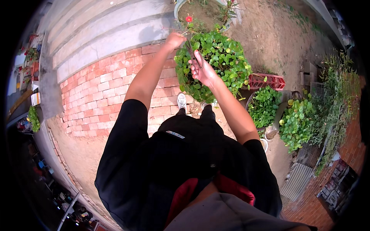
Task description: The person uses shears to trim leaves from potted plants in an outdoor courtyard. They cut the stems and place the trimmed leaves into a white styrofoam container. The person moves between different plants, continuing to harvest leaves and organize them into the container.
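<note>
My left hand is closed around thin plant stems beside the rim of a large round planter. A small red flower stands just above that hand. To the right, my right hand holds a pair of dark metal scissors, their blades pointing up towards the left hand. Whether the blades are apart cannot be told. Under both hands spreads a dense, round-leaved green plant, which hides its own container.
Concrete steps rise at the upper left beside red brick paving. A red openwork block, a potted leafy plant and another round-leaved plant stand to the right. Corrugated sheet lies at the lower right.
</note>
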Demonstrator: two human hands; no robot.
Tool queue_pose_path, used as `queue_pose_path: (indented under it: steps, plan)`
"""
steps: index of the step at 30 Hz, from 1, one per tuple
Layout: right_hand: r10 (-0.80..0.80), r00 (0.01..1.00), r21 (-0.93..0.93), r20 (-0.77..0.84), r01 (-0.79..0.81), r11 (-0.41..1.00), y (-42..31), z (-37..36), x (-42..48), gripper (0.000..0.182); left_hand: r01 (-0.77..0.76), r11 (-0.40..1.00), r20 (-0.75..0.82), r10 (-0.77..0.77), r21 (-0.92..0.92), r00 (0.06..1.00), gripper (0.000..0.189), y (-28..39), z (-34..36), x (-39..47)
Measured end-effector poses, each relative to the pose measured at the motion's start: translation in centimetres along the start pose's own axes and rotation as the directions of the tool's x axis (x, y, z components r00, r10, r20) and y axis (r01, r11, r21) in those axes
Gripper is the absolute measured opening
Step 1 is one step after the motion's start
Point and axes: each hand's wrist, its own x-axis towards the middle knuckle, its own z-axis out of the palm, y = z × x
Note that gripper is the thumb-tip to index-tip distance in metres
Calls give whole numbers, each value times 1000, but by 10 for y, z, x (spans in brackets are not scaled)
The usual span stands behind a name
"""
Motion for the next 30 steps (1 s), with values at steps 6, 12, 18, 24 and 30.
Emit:
queue_pose_path:
  steps: [6,12,18,24,30]
  plan:
    - [49,999,249,9,-49,967,7,-19,58,63,39,998,-12,-40,-46,999,22,-11,-1,-17]
    - [-55,997,260,59,38,965,15,-28,69,53,45,994,-7,-46,-104,999,21,-23,0,-19]
    - [-100,990,61,-99,107,992,18,-24,36,48,77,975,-54,-90,-209,995,16,-9,5,-15]
    - [-146,964,-42,-222,140,989,32,-25,-16,47,-6,997,8,5,77,1000,18,10,47,13]
    - [-145,958,-69,-247,132,989,41,-17,-45,47,-10,975,-1,10,223,1000,23,3,71,36]
